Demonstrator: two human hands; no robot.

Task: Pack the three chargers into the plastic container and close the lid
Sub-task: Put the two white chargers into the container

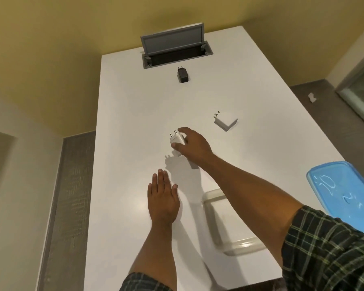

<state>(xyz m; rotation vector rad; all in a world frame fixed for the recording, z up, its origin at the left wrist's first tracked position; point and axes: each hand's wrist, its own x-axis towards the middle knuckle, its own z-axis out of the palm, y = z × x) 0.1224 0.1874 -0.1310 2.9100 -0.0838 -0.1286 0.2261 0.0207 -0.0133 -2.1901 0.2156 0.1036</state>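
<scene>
On the white worktop [135, 101], the right hand [194, 144] pinches a white charger [177, 140] lightly; it may slip. The left hand [163, 201] lies flat, empty.

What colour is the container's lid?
Translucent blue lid, lying on the table at right; head view.

Warm, dim indoor light from above, soft shadow under the right hand [194, 147], glare on the glossy white rectangular table [135, 114], wide-angle bending at edges, slight softness throughout
</scene>
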